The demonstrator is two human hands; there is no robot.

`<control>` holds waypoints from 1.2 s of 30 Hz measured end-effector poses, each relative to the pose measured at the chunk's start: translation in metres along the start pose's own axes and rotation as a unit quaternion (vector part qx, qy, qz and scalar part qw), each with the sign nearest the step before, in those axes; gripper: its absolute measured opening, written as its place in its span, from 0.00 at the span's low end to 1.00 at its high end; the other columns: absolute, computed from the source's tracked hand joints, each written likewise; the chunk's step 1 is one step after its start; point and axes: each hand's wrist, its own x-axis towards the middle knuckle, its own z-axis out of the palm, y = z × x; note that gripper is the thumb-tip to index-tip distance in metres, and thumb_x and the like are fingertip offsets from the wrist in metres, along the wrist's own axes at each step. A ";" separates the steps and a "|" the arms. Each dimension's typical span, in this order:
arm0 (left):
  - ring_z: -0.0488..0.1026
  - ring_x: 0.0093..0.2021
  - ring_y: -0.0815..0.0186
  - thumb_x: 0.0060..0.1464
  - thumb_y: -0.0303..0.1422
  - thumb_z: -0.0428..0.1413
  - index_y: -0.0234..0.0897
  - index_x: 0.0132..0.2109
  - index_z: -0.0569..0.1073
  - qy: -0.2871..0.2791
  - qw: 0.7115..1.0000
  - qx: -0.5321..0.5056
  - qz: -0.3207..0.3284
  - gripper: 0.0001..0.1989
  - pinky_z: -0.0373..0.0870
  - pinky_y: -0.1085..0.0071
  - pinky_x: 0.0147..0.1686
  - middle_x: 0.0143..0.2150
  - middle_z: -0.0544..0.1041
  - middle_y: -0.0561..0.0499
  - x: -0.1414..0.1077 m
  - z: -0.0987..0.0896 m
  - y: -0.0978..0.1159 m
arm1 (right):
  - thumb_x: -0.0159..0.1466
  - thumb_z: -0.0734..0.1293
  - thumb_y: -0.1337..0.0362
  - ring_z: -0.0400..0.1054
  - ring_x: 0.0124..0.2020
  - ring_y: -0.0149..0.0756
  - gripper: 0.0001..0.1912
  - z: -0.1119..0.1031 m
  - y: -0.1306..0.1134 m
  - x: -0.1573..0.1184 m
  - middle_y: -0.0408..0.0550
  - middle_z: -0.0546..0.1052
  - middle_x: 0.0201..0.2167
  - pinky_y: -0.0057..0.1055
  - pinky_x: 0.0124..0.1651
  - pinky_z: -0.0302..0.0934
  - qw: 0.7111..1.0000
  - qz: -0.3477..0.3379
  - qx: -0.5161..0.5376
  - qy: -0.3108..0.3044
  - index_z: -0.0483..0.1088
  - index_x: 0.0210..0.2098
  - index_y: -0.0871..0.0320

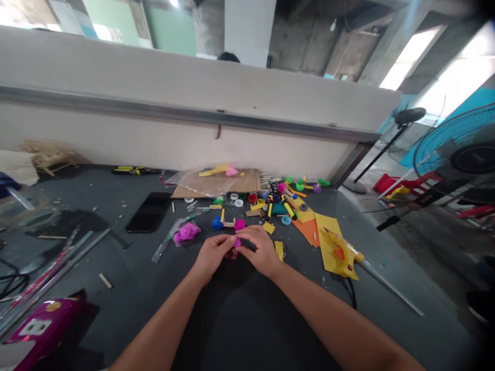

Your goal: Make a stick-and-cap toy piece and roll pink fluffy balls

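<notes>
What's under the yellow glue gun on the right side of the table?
The yellow glue gun lies on a yellow sheet, beside an orange sheet; the gun covers whatever is directly beneath it.

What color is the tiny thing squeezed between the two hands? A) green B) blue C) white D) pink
D. The small pink piece shows between the fingers of the left hand and the right hand.
</notes>
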 end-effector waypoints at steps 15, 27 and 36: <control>0.70 0.24 0.69 0.47 0.44 0.58 0.31 0.28 0.75 0.007 1.000 0.004 -0.013 0.17 0.68 0.72 0.29 0.24 0.75 0.49 -0.001 0.001 0.001 | 0.64 0.61 0.65 0.64 0.50 0.39 0.16 -0.001 -0.001 0.000 0.48 0.73 0.47 0.41 0.54 0.56 1.000 0.008 -0.006 -0.024 0.65 0.51 0.51; 0.70 0.25 0.69 0.46 0.44 0.58 0.32 0.31 0.76 0.003 1.000 0.004 -0.013 0.16 0.68 0.72 0.29 0.25 0.75 0.50 -0.001 0.000 0.000 | 0.63 0.63 0.62 0.65 0.49 0.40 0.13 -0.001 0.000 0.000 0.47 0.74 0.46 0.42 0.54 0.56 1.000 0.013 -0.011 -0.012 0.68 0.47 0.51; 0.68 0.24 0.70 0.48 0.42 0.57 0.32 0.30 0.74 -0.014 1.000 0.013 0.001 0.15 0.66 0.74 0.28 0.23 0.73 0.52 0.001 -0.002 -0.004 | 0.58 0.68 0.58 0.65 0.48 0.41 0.11 0.000 -0.001 -0.001 0.47 0.75 0.43 0.43 0.53 0.57 0.999 0.049 -0.005 0.010 0.70 0.40 0.52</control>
